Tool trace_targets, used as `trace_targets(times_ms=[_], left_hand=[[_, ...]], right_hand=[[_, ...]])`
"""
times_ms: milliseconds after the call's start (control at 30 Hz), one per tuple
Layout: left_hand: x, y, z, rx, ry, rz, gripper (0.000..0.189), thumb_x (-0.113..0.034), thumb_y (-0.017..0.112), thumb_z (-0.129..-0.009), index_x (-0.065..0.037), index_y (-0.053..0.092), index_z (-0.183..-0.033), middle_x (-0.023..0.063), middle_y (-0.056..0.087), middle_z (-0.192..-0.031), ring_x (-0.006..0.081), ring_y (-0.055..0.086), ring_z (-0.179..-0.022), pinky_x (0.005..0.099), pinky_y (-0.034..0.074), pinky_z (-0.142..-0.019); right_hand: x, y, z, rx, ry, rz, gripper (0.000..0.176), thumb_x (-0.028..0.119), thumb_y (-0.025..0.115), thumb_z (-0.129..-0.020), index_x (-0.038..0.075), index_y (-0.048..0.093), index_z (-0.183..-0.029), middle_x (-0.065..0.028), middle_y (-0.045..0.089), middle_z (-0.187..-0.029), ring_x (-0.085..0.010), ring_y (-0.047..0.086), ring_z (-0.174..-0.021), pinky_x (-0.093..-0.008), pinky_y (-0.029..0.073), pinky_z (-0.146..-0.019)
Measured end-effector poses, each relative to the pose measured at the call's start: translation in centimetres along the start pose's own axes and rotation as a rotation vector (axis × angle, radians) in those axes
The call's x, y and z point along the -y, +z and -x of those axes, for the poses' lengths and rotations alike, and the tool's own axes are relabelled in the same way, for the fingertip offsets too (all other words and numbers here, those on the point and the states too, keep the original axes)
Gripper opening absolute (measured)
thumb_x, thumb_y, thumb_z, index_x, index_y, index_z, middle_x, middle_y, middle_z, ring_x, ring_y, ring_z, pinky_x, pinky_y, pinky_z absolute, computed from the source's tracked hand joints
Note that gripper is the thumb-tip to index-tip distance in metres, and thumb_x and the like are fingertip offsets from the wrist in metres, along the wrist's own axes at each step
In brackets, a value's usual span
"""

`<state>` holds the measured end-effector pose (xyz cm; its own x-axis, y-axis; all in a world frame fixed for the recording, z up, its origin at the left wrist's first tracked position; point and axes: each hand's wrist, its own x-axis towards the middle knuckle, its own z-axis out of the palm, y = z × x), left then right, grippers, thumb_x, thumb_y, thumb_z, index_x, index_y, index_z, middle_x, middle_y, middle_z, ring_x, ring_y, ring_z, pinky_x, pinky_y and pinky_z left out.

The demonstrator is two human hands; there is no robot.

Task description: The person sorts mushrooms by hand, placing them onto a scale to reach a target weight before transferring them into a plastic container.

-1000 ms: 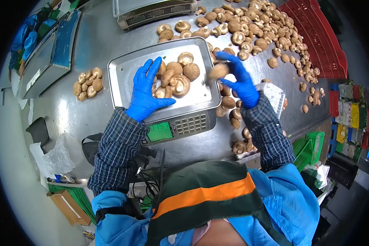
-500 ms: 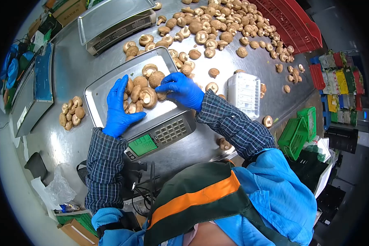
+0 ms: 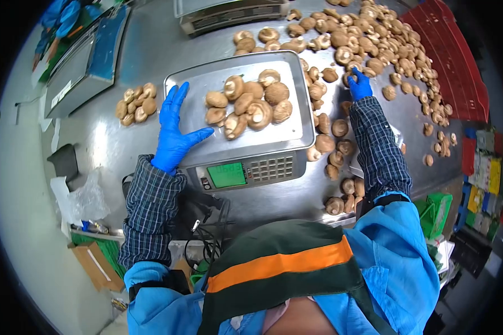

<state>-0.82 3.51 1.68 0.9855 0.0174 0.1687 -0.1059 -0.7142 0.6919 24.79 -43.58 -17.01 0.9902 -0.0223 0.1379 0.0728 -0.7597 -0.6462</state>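
Observation:
A metal tray [image 3: 180, 106] on a digital scale [image 3: 271, 166] holds several brown mushrooms [image 3: 245, 103]. My left hand [image 3: 176, 131], in a blue glove, is at the tray's left edge with fingers stretched and thumb spread, apart from the mushrooms. Over the loose mushroom pile [image 3: 383, 42] reaches my right hand [image 3: 360, 87], gloved in blue too. Its visible fingertips are apart, close to a mushroom at the pile's near side. The green display [image 3: 227, 175] is lit, its digits hard to read.
A small mushroom group [image 3: 135, 104] lies left of the tray. Another scale [image 3: 235, 15] stands at the back, a red crate [image 3: 450, 56] at the right. A clear plastic container [image 3: 398, 135] is partly hidden by my right sleeve. Green baskets [image 3: 435, 215] are beyond the table edge.
My right hand has left the tray's mushrooms and reached out to the pile. My left hand stays by the tray's left side. The view has shifted, and the tray mushrooms sit more spread out.

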Motion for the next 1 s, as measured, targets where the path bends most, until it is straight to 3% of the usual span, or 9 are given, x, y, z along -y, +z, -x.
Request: trace_targets(times_ms=[67,200,267,333,467,633,800,867,1000], left_hand=[[0.5,-0.4,0.7,-0.002,-0.034,0.026,0.093,-0.027,0.083,-0.062,-0.016,0.034,-0.141,0.017,0.03,-0.144,0.032,0.026,-0.135,0.0429,0.024,-0.11],[1.2,-0.6,1.8,-0.028,-0.07,0.057,0.085,-0.018,0.08,-0.066,-0.012,0.037,-0.14,0.0106,0.033,-0.143,0.0264,0.027,-0.135,0.0392,0.024,-0.11],[1.3,-0.6,2.0,-0.064,-0.058,0.062,0.078,-0.015,0.077,-0.07,-0.012,0.04,-0.138,0.0087,0.037,-0.141,0.0241,0.032,-0.132,0.0386,0.027,-0.109],[0.7,-0.9,2.1,-0.118,-0.042,0.214,0.07,-0.019,0.077,-0.071,-0.012,0.046,-0.133,0.011,0.046,-0.133,0.0263,0.041,-0.126,0.0404,0.032,-0.105],[-1.9,-1.9,2.2,-0.047,-0.112,0.332,0.057,-0.015,0.07,-0.079,-0.012,0.049,-0.132,0.005,0.051,-0.131,0.0182,0.045,-0.121,0.0342,0.035,-0.1],[-3.7,0.2,1.6,-0.025,-0.023,0.58,0.043,-0.013,0.066,-0.084,-0.015,0.055,-0.126,0.0006,0.061,-0.112,0.0101,0.055,-0.091,0.0249,0.044,-0.084],[-8.4,3.7,2.5,0.252,-0.074,0.932,0.062,-0.023,0.063,-0.089,-0.01,0.034,-0.142,0.0093,0.053,-0.122,0.013,0.056,-0.097,0.0262,0.044,-0.088],[-9.8,4.4,3.6,0.254,-0.078,0.887,0.065,-0.028,0.062,-0.089,-0.006,0.032,-0.142,0.0101,0.054,-0.123,0.0148,0.058,-0.097,0.0279,0.046,-0.088],[-9.3,5.1,5.9,0.369,-0.084,0.772,0.063,-0.029,0.062,-0.088,-0.017,0.034,-0.143,0.0122,0.056,-0.121,0.0149,0.059,-0.091,0.0287,0.048,-0.084]], right_hand=[[0.0,0.2,-0.1,-0.053,-0.128,0.139,0.044,0.026,0.068,-0.076,0.007,0.06,-0.115,-0.0223,0.062,-0.107,-0.0326,0.06,-0.1,-0.0385,0.047,-0.089],[0.5,0.3,0.1,0.081,0.156,-0.036,0.037,0.025,0.072,-0.073,0.003,0.062,-0.101,-0.0202,0.065,-0.094,-0.029,0.065,-0.087,-0.0375,0.051,-0.075],[1.2,-0.8,0.2,0.136,0.352,-0.567,0.023,0.008,0.071,-0.074,0.002,0.062,-0.095,-0.0119,0.066,-0.085,-0.0168,0.064,-0.074,-0.028,0.051,-0.063],[2.3,-2.8,0.6,0.189,0.452,-0.737,0.023,0.007,0.07,-0.076,0.003,0.064,-0.099,-0.0077,0.066,-0.087,-0.0118,0.062,-0.071,-0.0233,0.048,-0.061],[12.3,-7.4,5.6,0.136,0.329,-0.925,0.03,0.011,0.067,-0.08,0.005,0.064,-0.109,-0.0014,0.066,-0.091,-0.0096,0.061,-0.075,-0.0217,0.046,-0.065],[23.1,-9.3,11.4,0.279,0.085,-0.936,0.027,0.013,0.061,-0.084,0.0,0.064,-0.107,-0.0075,0.067,-0.101,-0.0102,0.062,-0.086,-0.0211,0.047,-0.073],[31.7,-7.3,19.2,0.432,0.123,-1.1,0.023,0.011,0.064,-0.083,-0.001,0.066,-0.102,-0.0073,0.067,-0.092,-0.0114,0.061,-0.079,-0.0236,0.047,-0.073],[32.6,-6.9,21.6,0.401,0.087,-1.014,0.024,0.008,0.065,-0.083,-0.004,0.065,-0.104,-0.0089,0.067,-0.093,-0.014,0.062,-0.084,-0.0248,0.048,-0.078],[28.7,-7.9,22.3,0.358,0.088,-0.969,0.023,0.006,0.062,-0.084,-0.004,0.064,-0.104,-0.0113,0.066,-0.101,-0.0157,0.062,-0.089,-0.0265,0.049,-0.081]])
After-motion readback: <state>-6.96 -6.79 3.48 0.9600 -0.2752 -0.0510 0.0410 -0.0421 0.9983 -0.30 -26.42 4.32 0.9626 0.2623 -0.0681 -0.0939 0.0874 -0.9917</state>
